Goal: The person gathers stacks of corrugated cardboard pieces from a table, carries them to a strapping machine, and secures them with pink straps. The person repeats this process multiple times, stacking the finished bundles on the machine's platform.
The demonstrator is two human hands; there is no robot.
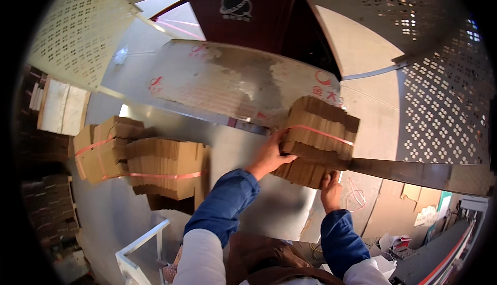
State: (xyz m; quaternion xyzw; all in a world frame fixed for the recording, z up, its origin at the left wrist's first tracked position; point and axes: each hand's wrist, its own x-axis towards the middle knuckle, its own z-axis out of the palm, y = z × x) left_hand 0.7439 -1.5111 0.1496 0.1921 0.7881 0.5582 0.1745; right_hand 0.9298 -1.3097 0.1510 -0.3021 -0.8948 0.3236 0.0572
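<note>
A strapped bundle of brown cardboard pieces lies at the right side of the metal worktop, a pink band around it. Just nearer is more stacked cardboard; I cannot tell whether it is a separate stack. My left hand grips the left side of the cardboard, thumb on the near face and fingers partly hidden behind. At the near right corner, my right hand is closed against the nearer cardboard's edge, some fingers hidden. Both arms wear blue oversleeves.
Two more strapped cardboard bundles rest at the left. A flat metal bar runs from the right edge to the cardboard. Perforated metal panels and a dark red machine panel stand around. A white metal frame is near left.
</note>
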